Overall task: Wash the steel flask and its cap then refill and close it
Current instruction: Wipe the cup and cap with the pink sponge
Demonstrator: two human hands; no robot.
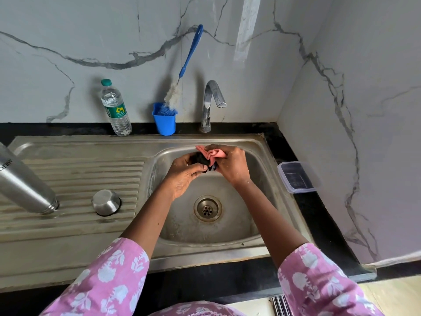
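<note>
The left hand [182,176] curled round the black cap [201,158], the right hand [232,166] pinched the pink cloth [213,154] over it; rotating the cap within the fingers would wipe every side.

Basin [227,229] open around drain [207,208], tap [213,99] overhanging rear rim, flask [25,185] and steel cup [106,202] occupying drainboard [75,224]

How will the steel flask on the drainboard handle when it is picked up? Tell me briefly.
The steel flask looks rigid and smooth, so it is probably slippery if wet. It rests mouth-down on its narrow neck on the ribbed drainboard, so a nudge may tip it. Inverted and uncapped, it is likely empty and fairly light.
</note>
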